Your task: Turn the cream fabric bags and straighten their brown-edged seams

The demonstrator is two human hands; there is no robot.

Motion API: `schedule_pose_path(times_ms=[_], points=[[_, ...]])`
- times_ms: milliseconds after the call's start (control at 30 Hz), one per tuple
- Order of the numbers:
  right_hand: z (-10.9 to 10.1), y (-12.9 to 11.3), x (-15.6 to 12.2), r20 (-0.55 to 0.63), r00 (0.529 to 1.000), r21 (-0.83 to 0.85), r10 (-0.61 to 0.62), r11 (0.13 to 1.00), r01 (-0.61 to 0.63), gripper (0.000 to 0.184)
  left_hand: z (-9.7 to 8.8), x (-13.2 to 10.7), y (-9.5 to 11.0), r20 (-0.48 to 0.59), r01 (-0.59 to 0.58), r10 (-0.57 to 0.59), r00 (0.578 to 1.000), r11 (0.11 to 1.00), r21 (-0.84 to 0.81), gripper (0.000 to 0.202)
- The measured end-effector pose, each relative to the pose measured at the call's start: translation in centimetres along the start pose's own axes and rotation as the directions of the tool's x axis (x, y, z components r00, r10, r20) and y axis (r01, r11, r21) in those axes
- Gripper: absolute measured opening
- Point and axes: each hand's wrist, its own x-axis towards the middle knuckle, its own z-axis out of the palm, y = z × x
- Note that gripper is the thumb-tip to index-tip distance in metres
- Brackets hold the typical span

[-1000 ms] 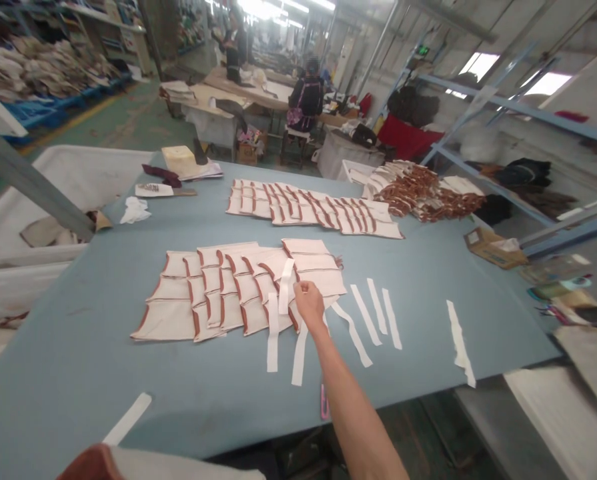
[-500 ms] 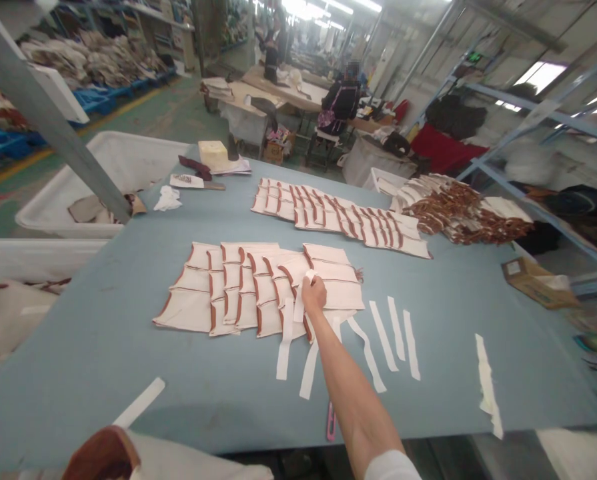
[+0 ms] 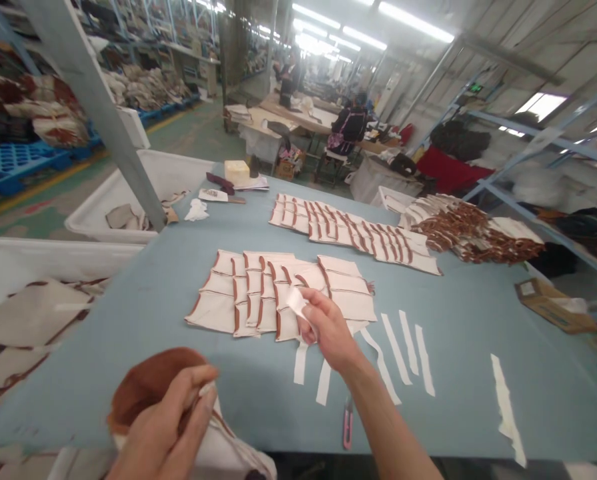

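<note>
On the blue-green worktable [image 3: 288, 417], we find a white strip [image 3: 295, 299] pinched in the right hand [image 3: 331, 330], over overlapped brown-edged cream panels [image 3: 218, 297]. The left hand [image 3: 165, 423] pinches a brown-lined cream piece [image 3: 145, 377] at its rim; we note several loose strips [image 3: 395, 348] left unused.

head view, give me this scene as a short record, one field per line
left grip: holding a brown-lined fabric piece near its rim
right grip: pinching a white strip above the front panels
front panels: cream, brown-edged, overlapping in a row
back panels: similar row, farther off
loose strips: several, right of the right forearm
pink tool: near the table's close edge
table: blue-grey top
</note>
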Motion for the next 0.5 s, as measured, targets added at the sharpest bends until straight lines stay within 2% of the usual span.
schedule_pose_path(times_ms=[67, 133, 200, 267, 300, 433, 500], points=[[2.6, -1.7, -2.8, 0.120, 0.993, 0.050, 0.016, 0.999, -0.022, 0.040, 0.2, 0.6, 2.4, 0.082, 0.101, -0.090, 0.993, 0.985, -0.141, 0.040], [4.8, -2.8, -5.3, 0.281, 0.959, 0.139, 0.026, 0.988, -0.068, 0.038, 0.2, 1.2, 4.2, 0.246, 0.190, -0.114, 0.963, 0.931, -0.311, 0.036], [6.4, -3.3, -7.1, 0.387, 0.922, 0.189, 0.022, 0.977, -0.103, 0.039, -0.1, 1.7, 5.0, 0.390, 0.252, -0.053, 0.919, 0.840, -0.480, 0.041], [7.4, -3.3, -8.4, 0.425, 0.905, 0.183, 0.032, 0.976, -0.120, 0.041, -0.6, 2.0, 5.3, 0.492, 0.295, 0.038, 0.870, 0.758, -0.581, 0.050], [7.8, -3.3, -8.9, 0.426, 0.904, 0.168, 0.045, 0.977, -0.127, 0.043, -1.0, 2.1, 5.3, 0.507, 0.299, 0.071, 0.859, 0.733, -0.610, 0.053], [8.4, -3.0, -10.6, 0.388, 0.920, 0.127, 0.062, 0.985, -0.120, 0.044, -2.6, 1.4, 4.7, 0.410, 0.242, 0.082, 0.908, 0.696, -0.676, 0.048], [8.6, -3.1, -11.3, 0.377, 0.925, 0.130, 0.057, 0.985, -0.114, 0.043, -3.2, 0.6, 4.1, 0.407, 0.245, 0.084, 0.909, 0.684, -0.687, 0.048]])
